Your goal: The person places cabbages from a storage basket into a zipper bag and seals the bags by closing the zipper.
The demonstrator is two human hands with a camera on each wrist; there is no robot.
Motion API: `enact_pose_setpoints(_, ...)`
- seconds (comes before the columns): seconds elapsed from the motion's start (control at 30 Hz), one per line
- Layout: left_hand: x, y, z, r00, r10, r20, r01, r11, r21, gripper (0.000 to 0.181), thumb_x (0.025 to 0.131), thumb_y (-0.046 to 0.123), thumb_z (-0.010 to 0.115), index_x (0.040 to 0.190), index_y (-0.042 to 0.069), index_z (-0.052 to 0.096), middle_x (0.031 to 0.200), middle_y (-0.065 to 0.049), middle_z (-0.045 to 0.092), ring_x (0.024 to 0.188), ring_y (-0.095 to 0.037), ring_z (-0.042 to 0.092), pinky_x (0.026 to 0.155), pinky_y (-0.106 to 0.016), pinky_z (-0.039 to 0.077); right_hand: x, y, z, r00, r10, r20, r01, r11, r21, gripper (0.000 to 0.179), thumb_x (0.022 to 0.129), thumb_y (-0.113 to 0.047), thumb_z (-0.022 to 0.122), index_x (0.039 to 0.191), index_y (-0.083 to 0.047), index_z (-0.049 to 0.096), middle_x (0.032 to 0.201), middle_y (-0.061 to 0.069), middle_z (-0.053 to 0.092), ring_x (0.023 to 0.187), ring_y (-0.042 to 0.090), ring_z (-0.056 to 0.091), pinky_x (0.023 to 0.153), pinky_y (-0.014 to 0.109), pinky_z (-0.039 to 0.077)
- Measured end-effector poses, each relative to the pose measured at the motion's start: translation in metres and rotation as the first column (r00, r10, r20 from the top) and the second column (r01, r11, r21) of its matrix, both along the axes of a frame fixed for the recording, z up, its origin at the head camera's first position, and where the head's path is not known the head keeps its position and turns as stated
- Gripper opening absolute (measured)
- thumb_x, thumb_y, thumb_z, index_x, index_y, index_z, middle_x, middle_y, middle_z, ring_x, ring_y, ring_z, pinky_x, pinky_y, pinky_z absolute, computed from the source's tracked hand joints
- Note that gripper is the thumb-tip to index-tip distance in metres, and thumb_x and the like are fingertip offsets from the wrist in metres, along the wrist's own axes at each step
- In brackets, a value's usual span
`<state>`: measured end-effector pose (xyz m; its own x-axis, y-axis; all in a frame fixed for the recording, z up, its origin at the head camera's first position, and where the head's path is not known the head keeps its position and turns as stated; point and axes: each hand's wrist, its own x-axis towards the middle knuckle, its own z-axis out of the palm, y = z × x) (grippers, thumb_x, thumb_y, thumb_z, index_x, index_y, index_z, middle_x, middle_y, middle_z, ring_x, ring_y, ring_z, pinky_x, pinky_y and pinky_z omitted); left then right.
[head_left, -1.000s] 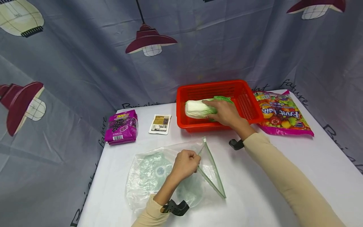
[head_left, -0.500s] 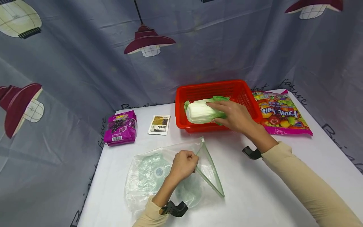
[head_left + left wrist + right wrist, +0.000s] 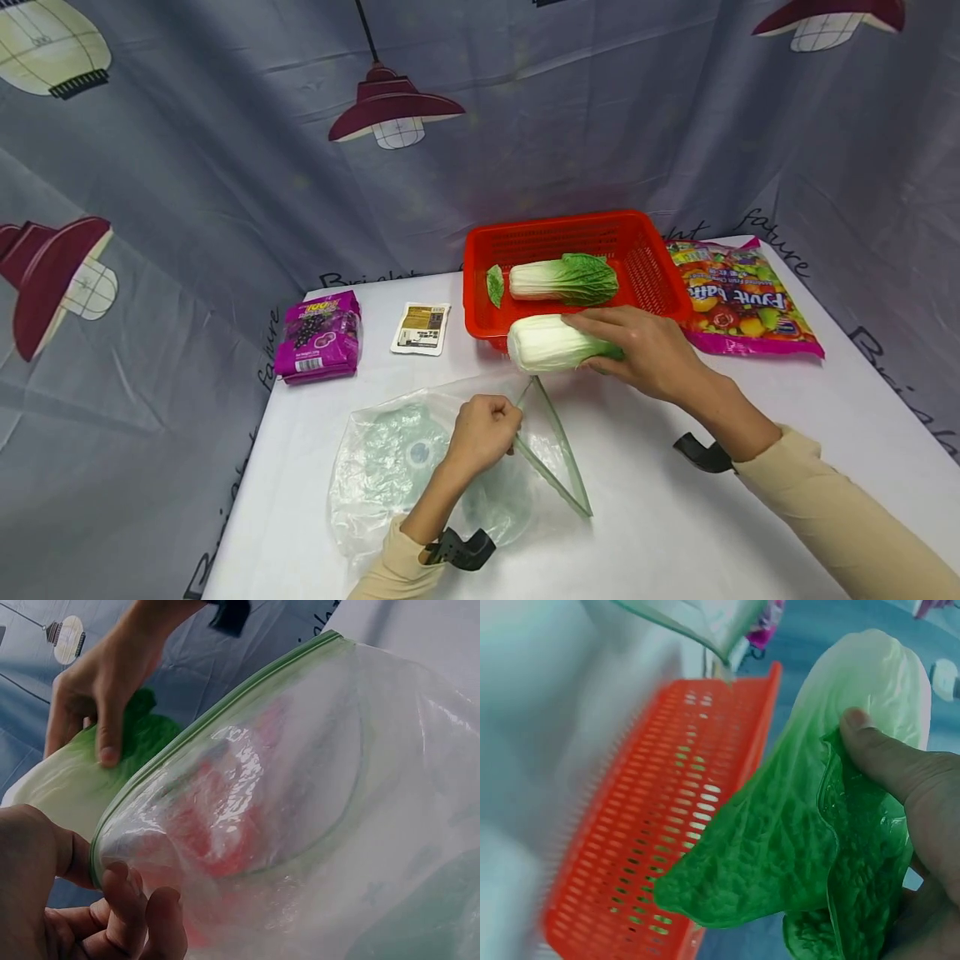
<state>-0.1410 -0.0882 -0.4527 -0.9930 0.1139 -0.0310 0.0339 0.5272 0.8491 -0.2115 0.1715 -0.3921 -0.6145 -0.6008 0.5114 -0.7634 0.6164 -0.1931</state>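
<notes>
My right hand [image 3: 648, 348] grips a napa cabbage [image 3: 551, 343] with a white base and green leaves, held in the air over the near rim of the red basket [image 3: 477, 312]. In the right wrist view the thumb presses on the cabbage [image 3: 795, 817]. My left hand [image 3: 483, 433] pinches the green-edged mouth of a clear zip bag [image 3: 375, 467], which gapes on its right side. The left wrist view shows finger and thumb on the bag's rim [image 3: 225, 712]. A second cabbage [image 3: 562, 279] and a loose green leaf [image 3: 495, 286] lie in the basket.
To the right of the basket lies a colourful candy bag [image 3: 750, 300] with pink edges. A purple grape packet [image 3: 320, 336] and a small white sachet [image 3: 422, 328] sit at the back left of the white table [image 3: 675, 533]. A grey curtain [image 3: 585, 125] hangs behind.
My right hand has lifted the cabbage out of the basket and brought it nearer, uncovering another cabbage and a leaf. My left hand has stayed on the bag.
</notes>
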Motion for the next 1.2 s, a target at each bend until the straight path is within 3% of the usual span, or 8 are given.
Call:
enact_pose_setpoints(0.2, 0.000, -0.001, 0.001, 1.000, 0.014, 0.006, -0.014, 1.000, 0.003, 0.025, 0.084, 0.013, 0.054, 0.063, 0.006, 0.065, 0.043, 0.005, 0.053, 0.040, -0.013, 0.056, 0.037, -0.025, 0.031, 0.015, 0.007, -0.017, 0.998, 0.050, -0.031, -0.049, 0.999, 0.019, 0.074, 0.065, -0.025, 0.091, 0.133, -0.018, 0.063, 0.120, 0.009, 0.067, 0.102, 0.030, 0.066, 0.069, 0.044, 0.055)
enact_pose_setpoints(0.33, 0.001, -0.003, 0.001, 1.000, 0.024, 0.014, -0.024, 1.000, 0.010, 0.025, 0.084, 0.012, 0.053, 0.062, 0.007, 0.064, 0.043, 0.004, 0.053, 0.039, -0.014, 0.057, 0.037, -0.025, 0.030, 0.025, 0.012, -0.026, 0.998, 0.066, 0.008, -0.066, 0.997, 0.046, 0.074, 0.068, -0.028, 0.089, 0.136, -0.020, 0.061, 0.122, 0.008, 0.067, 0.102, 0.029, 0.065, 0.075, 0.045, 0.055)
enact_pose_setpoints(0.57, 0.001, -0.003, 0.003, 1.000, 0.026, -0.004, -0.026, 0.999, 0.041, 0.025, 0.083, 0.010, 0.052, 0.059, 0.012, 0.060, 0.042, 0.003, 0.053, 0.038, -0.015, 0.057, 0.036, -0.024, 0.027, 0.041, 0.017, -0.036, 0.997, 0.039, 0.065, -0.046, 0.994, 0.104, 0.075, 0.066, -0.031, 0.090, 0.135, -0.026, 0.062, 0.120, 0.003, 0.067, 0.103, 0.024, 0.065, 0.068, 0.042, 0.056)
enact_pose_setpoints(0.87, -0.001, 0.000, 0.007, 0.999, 0.001, -0.051, 0.002, 0.998, 0.062, 0.025, 0.082, 0.008, 0.050, 0.059, 0.012, 0.059, 0.041, 0.003, 0.052, 0.037, -0.015, 0.055, 0.035, -0.023, 0.026, 0.046, 0.005, -0.037, 0.986, 0.036, 0.165, -0.069, 0.977, 0.201, 0.070, 0.068, -0.037, 0.089, 0.133, -0.029, 0.063, 0.120, -0.003, 0.067, 0.100, 0.019, 0.064, 0.069, 0.042, 0.055)
enact_pose_setpoints(1.2, 0.000, 0.002, 0.012, 0.995, -0.016, -0.095, 0.023, 0.997, 0.078, 0.024, 0.082, 0.007, 0.049, 0.059, 0.012, 0.057, 0.041, 0.005, 0.049, 0.038, -0.013, 0.057, 0.035, -0.024, 0.030, 0.048, -0.010, -0.036, 0.980, 0.033, 0.199, -0.084, 0.963, 0.255, 0.068, 0.068, -0.038, 0.088, 0.131, -0.025, 0.065, 0.115, -0.002, 0.069, 0.093, 0.018, 0.065, 0.068, 0.038, 0.054)
